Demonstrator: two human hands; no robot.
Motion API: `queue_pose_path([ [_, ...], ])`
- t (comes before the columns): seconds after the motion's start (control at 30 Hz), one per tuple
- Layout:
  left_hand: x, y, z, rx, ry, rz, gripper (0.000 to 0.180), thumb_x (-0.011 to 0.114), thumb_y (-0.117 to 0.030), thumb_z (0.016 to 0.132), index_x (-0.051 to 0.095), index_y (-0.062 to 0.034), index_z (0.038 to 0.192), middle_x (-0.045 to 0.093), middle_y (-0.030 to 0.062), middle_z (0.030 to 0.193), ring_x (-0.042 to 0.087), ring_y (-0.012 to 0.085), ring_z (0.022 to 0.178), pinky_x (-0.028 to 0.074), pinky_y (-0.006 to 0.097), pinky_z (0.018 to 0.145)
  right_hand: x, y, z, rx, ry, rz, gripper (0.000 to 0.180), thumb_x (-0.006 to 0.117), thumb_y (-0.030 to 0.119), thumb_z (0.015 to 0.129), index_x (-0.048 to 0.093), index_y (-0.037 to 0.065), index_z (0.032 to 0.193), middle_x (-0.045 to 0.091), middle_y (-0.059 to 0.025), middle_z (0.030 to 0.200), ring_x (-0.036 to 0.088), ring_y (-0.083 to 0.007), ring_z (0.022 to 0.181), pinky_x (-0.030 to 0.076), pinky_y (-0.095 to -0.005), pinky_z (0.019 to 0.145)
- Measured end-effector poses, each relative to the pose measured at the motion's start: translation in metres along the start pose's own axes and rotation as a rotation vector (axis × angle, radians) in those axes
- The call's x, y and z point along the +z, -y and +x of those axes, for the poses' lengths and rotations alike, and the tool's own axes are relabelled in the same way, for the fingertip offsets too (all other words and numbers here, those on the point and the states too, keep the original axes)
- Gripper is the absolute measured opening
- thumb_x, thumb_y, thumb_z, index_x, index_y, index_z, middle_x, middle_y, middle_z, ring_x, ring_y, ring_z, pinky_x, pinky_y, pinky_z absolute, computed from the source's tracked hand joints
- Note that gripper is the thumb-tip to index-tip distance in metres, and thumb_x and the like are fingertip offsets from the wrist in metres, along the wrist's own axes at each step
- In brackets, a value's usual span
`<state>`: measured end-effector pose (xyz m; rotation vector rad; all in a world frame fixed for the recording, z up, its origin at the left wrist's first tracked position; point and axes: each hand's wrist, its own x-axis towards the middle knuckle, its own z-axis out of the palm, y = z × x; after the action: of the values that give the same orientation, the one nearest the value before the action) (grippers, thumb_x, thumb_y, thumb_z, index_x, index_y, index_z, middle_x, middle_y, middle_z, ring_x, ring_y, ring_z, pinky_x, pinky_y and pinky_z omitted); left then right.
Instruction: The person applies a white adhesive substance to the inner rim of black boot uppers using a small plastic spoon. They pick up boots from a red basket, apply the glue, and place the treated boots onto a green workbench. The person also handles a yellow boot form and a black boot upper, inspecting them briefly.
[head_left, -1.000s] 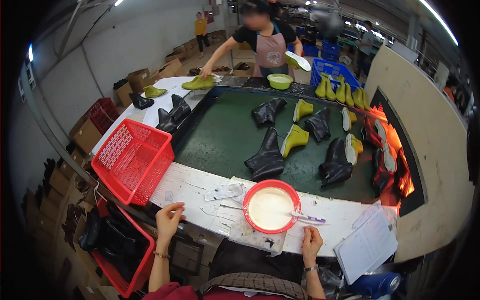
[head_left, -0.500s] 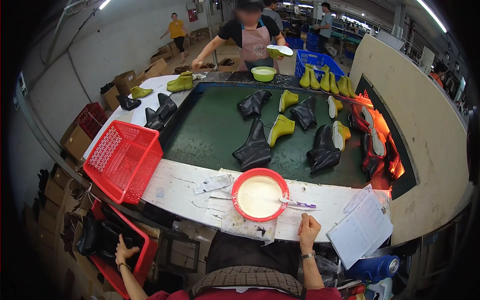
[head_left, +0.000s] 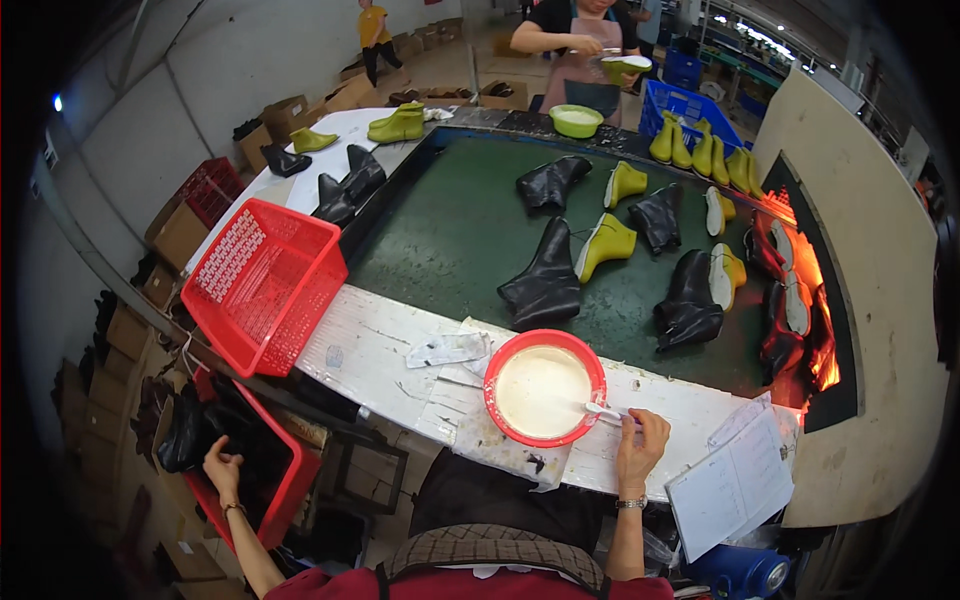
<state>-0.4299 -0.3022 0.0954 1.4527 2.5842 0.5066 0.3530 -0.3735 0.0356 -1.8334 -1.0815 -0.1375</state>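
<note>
The right hand's (head_left: 642, 446) fingers look narrowed on the handle of a brush (head_left: 604, 409), whose head lies at the rim of a red bowl (head_left: 490, 395) of cream-coloured liquid (head_left: 540, 385) on the near bench (head_left: 365, 350). At near left, the left hand's (head_left: 225, 468) fingers are loosely curled over black boots (head_left: 183, 435) in a red crate (head_left: 300, 480); I cannot tell whether they grip one. The step in hand seems to be taking up brush and boot together; the next move calls for a secure hold on one boot and a steady lift clear of the others. The fingers hide part of the brush handle, and the dark boots merge together. Farther out, shoes in the glowing opening (head_left: 795, 290) at right are hard to separate, and the far co-worker (head_left: 580, 75) is cut off above.
</note>
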Motion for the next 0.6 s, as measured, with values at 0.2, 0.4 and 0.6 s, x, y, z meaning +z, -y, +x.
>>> queue_pose_path([
  [0.2, -0.120, 0.024, -0.012, 0.077, -0.423, -0.663, 0.059, 0.075, -0.006, 0.090, 0.058, -0.0098, 0.146, 0.068, -0.0001, 0.097, 0.063, 0.0096, 0.084, 0.053, 0.026, 0.076, 0.003, 0.007, 0.000, -0.024, 0.048, -0.034, 0.022, 0.075, 0.015, 0.088, 0.073, 0.006, 0.108, 0.070, -0.0108, 0.107, 0.058, -0.0310, 0.110, 0.042, -0.0424, 0.098],
  [0.4, -0.199, -0.165, -0.112, 0.336, -0.310, -1.212, 0.056, 0.057, -0.010, 0.104, 0.039, -0.0040, 0.156, 0.049, 0.0134, 0.152, 0.050, 0.0233, 0.138, 0.040, 0.035, 0.116, -0.004, 0.008, 0.001, -0.033, 0.079, -0.016, 0.026, 0.073, 0.013, 0.087, 0.073, 0.008, 0.113, 0.070, -0.0096, 0.111, 0.058, -0.0303, 0.112, 0.039, -0.0421, 0.103],
  [0.6, -0.018, -0.265, -0.060, 0.332, 0.103, -1.441, 0.059, 0.064, -0.002, 0.098, 0.046, -0.0091, 0.153, 0.057, 0.0107, 0.143, 0.056, 0.0234, 0.128, 0.043, 0.040, 0.113, -0.008, 0.011, 0.006, -0.104, 0.055, -0.035, 0.027, 0.073, 0.010, 0.084, 0.075, 0.010, 0.111, 0.071, -0.0065, 0.107, 0.059, -0.0269, 0.111, 0.040, -0.0424, 0.101],
])
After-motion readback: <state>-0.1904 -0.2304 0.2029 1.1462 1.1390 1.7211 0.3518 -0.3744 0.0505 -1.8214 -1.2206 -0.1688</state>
